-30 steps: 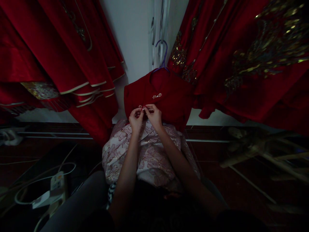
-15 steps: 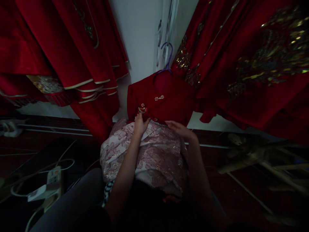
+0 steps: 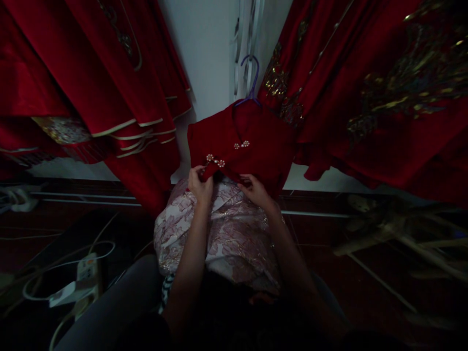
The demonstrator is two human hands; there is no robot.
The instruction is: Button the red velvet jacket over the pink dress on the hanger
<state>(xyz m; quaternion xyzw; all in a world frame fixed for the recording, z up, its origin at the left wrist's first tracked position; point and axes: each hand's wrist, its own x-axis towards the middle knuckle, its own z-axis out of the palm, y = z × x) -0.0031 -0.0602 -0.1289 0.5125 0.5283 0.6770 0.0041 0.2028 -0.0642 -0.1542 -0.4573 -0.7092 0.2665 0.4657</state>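
A small red jacket (image 3: 263, 146) hangs on a purple hanger (image 3: 249, 80) in front of me. It has two pearl clasps, the upper clasp (image 3: 242, 145) near the collar and the lower clasp (image 3: 215, 160) to its left. My left hand (image 3: 200, 184) is closed on the jacket's front flap just below the lower clasp. My right hand (image 3: 255, 190) grips the jacket's bottom edge, fingers curled under the cloth. A pink and white brocade skirt (image 3: 226, 234) spreads out beneath both hands.
Long red garments (image 3: 91, 87) hang at the left, and red ones with gold embroidery (image 3: 383, 92) at the right. A white wall (image 3: 208, 58) stands behind. A power strip (image 3: 83, 278) with white cables lies on the dark floor at lower left. Pale sticks (image 3: 395, 234) lie at right.
Both hands left the lower clasp and dropped to the jacket's bottom edge. The left hand has now closed on the front flap, and the right hand has curled under the hem.
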